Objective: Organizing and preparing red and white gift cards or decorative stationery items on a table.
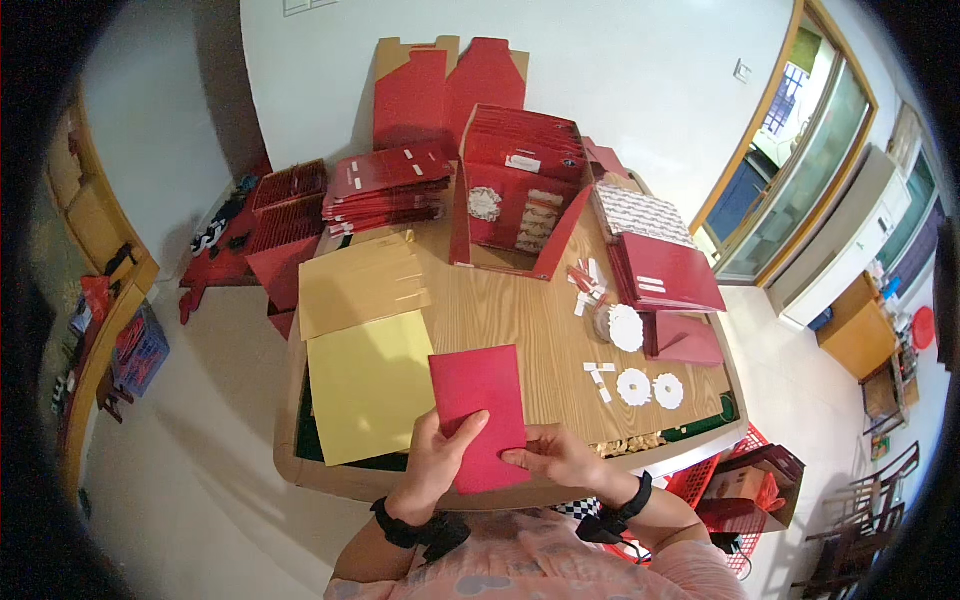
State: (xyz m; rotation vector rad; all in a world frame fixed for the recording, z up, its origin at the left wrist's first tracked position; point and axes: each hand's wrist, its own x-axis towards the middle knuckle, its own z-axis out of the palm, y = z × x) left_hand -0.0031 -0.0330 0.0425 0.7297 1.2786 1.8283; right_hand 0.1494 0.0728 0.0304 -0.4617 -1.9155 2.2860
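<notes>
A flat red card or envelope (484, 390) is held upright over the near edge of the wooden table. My left hand (448, 454) grips its lower left side, thumb on the front. At its lower right edge, my right hand (551, 456) pinches it between thumb and fingers. A yellow sheet (371, 386) lies left of the card, below a brown cardboard sheet (360, 289). To the right are white scalloped paper discs (634, 388), small white strips (599, 379) and a stack of white scalloped discs (625, 328).
An open red box (517, 217) with red folders stands at the table's back. Red folder stacks (390, 180) lie left of it, dark red folders (667, 274) and patterned sheets (641, 214) right. A red plastic basket (694, 480) stands beside the table's near right corner.
</notes>
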